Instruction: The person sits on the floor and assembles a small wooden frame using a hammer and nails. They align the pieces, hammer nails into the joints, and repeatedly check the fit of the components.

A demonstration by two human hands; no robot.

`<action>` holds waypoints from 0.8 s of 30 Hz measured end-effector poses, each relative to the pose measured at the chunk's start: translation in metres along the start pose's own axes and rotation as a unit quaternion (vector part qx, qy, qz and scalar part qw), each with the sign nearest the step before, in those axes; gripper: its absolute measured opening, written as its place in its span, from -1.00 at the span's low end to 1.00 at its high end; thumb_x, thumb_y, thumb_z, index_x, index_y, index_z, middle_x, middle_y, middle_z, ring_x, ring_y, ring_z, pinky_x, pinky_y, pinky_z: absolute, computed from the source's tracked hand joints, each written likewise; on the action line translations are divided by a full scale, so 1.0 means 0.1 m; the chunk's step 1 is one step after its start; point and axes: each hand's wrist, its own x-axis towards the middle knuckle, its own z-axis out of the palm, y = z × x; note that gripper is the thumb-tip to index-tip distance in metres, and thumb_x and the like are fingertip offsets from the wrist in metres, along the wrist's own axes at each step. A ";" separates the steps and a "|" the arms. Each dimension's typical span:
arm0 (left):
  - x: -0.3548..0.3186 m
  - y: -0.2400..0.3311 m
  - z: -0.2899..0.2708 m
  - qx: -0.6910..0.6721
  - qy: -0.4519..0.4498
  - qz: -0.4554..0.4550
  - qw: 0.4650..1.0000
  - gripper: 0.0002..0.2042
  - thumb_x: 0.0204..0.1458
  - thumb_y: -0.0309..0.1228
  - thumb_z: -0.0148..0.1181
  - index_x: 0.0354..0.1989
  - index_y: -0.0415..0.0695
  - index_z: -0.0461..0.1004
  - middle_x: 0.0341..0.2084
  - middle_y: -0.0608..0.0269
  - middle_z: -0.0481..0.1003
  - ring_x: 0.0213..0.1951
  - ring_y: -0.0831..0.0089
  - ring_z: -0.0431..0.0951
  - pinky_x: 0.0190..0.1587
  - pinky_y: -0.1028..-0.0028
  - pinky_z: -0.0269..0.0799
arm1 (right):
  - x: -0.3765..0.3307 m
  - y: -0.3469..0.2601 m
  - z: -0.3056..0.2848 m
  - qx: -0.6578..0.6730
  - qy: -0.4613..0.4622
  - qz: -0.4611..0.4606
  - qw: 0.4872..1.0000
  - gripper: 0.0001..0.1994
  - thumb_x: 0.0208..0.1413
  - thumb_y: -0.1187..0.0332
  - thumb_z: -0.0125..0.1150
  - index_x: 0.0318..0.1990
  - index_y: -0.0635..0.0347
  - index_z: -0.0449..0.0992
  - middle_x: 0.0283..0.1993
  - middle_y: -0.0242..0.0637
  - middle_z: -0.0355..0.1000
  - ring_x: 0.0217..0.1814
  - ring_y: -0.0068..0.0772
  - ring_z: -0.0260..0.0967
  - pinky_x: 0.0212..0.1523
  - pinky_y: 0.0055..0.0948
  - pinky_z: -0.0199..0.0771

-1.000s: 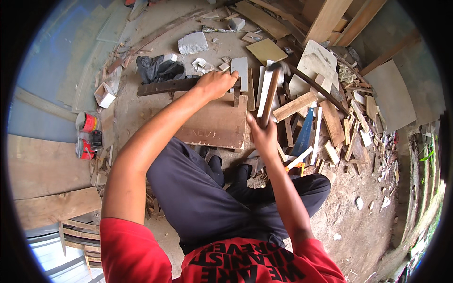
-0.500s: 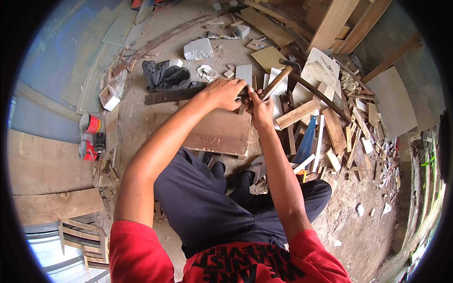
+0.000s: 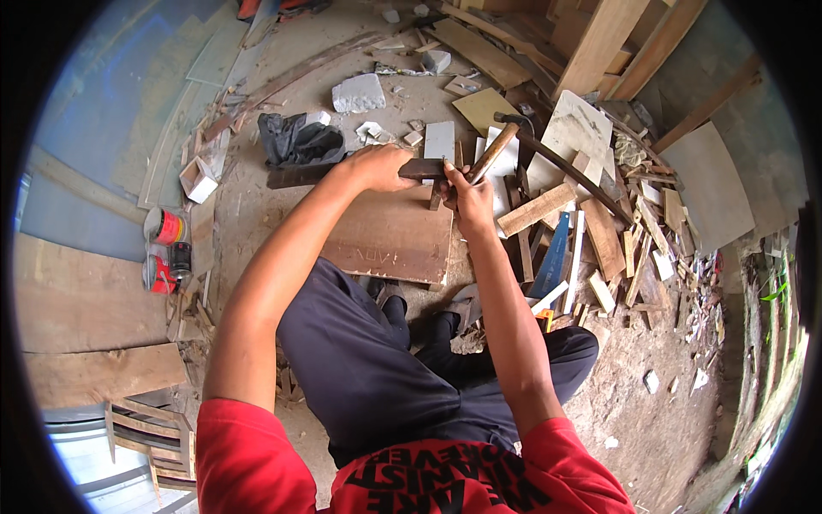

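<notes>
Dark brown wood strip is what's being worked on. From where I stand, it runs left to right across the far side of a low bench, in front of the person's knees. Can't confirm how much of it bears on the top.

Left hand: grip closed over the strip, back of the hand up, fingertips out of sight on the far side. Right hand: grip closed round the lower handle of a hammer, thumb up at the strip's right end. Could be pinching something small there too; can't tell.

A short wood piece sits below that end, near the right fingers. Whether the two are joined: not visible.

Status, my read: partway. Done: strip placed and steadied, hammer in hand. Left: no striking at this moment, head points off toward the offcuts, well clear of the strip. No finished joint I can see, so I wouldn't call it complete. Any fastener is too small to make out.

Around: blue saw among the offcuts, unused; black plastic bag beyond the strip; tins off to the left.
</notes>
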 end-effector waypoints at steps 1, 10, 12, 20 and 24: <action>0.00 0.00 0.00 0.027 0.001 -0.016 1.000 -0.60 -0.09 -0.17 0.37 -0.14 -0.18 0.56 -0.26 -0.17 0.59 -0.16 -0.05 0.60 -0.11 0.15 0.51 | 0.00 -0.02 0.00 0.004 -0.017 0.010 1.000 -0.73 0.15 0.35 0.34 -0.41 0.09 0.29 -0.54 -0.35 0.39 -0.59 -0.55 0.36 -0.65 -0.54 0.28; -0.01 0.01 -0.02 0.104 0.016 -0.030 0.994 -0.60 -0.11 -0.21 0.38 -0.18 -0.26 0.54 -0.27 -0.17 0.59 -0.15 -0.08 0.60 -0.08 0.13 0.52 | -0.33 -0.21 -0.28 -0.218 0.038 -0.004 0.975 -0.66 0.32 0.08 0.11 -0.27 0.22 0.45 -0.56 -0.44 0.34 -0.68 -0.61 0.21 -0.65 -0.56 0.19; 0.03 0.02 -0.02 0.097 0.009 -0.026 0.995 -0.59 -0.11 -0.21 0.38 -0.17 -0.26 0.54 -0.26 -0.16 0.59 -0.15 -0.07 0.60 -0.07 0.14 0.52 | -0.52 -0.33 -0.40 -0.302 0.026 -0.068 0.951 -0.69 0.33 0.11 0.10 -0.26 0.20 0.39 -0.57 -0.49 0.27 -0.65 -0.65 0.18 -0.66 -0.56 0.16; -0.02 -0.01 0.00 0.097 0.018 -0.027 0.995 -0.60 -0.11 -0.19 0.38 -0.20 -0.26 0.57 -0.29 -0.19 0.58 -0.18 -0.06 0.61 -0.06 0.16 0.53 | -1.30 -1.28 -0.09 -0.539 -0.069 -0.091 0.834 -0.65 0.32 0.17 0.06 -0.28 0.38 0.34 -0.55 0.07 0.40 -0.49 -0.01 0.45 -0.41 -0.12 0.34; -0.01 -0.02 0.01 0.112 0.043 -0.003 0.993 -0.60 -0.12 -0.19 0.36 -0.22 -0.28 0.56 -0.28 -0.17 0.59 -0.17 -0.03 0.61 -0.05 0.16 0.53 | -1.28 -1.27 -0.14 -0.564 -0.084 -0.094 0.816 -0.67 0.33 0.22 0.04 -0.31 0.38 0.31 -0.53 0.17 0.42 -0.38 0.30 0.45 -0.39 -0.06 0.37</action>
